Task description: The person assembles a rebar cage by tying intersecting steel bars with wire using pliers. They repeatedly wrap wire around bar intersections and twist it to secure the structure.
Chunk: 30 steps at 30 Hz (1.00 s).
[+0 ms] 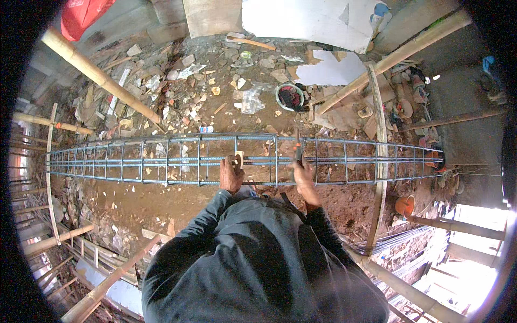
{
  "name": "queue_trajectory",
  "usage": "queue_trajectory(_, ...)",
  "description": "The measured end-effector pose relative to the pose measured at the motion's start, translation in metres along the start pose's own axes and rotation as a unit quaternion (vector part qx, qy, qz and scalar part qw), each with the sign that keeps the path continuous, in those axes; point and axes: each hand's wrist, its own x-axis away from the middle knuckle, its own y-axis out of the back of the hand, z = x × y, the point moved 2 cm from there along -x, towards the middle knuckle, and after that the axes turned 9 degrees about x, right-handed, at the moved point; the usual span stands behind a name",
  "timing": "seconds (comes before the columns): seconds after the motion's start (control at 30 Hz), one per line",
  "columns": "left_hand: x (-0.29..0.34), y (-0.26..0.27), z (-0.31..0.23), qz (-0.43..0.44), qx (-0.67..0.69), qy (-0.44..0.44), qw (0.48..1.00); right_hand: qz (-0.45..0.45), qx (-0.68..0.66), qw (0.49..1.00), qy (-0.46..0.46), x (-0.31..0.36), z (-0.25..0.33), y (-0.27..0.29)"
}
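Rebar cage point(277, 160), long, bluish-grey, ladder-like

Loose, creased charcoal top point(264, 264); long dark sleeves point(207, 216).

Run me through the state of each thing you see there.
Left hand: closed on a small pale piece
Right hand: gripping a dark tool with orange on it
Rebar cage: stirrups in place along the long bars
Round tub: uncovered, dark and reddish contents
White sheet: jagged-edged
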Motion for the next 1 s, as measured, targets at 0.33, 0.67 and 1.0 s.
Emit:
queue_trajectory(0.33, 0.01, 0.007, 0.009, -0.095, -0.012, -0.063, 0.993, -0.159, 0.553, 0.806, 0.137, 0.029, -0.001, -0.019)
queue_trajectory(0.67, 0.009, 0.008, 0.08, -0.142, 0.191, 0.01, 0.971, -0.18, 0.437, 0.872, 0.123, 0.059, 0.01, 0.001)
queue_trajectory(1.0, 0.0, 0.013, 0.088, -0.095, 0.222, -0.044, 0.969, -0.381, 0.04, 0.923, 0.018, 0.136, -0.099, 0.121)
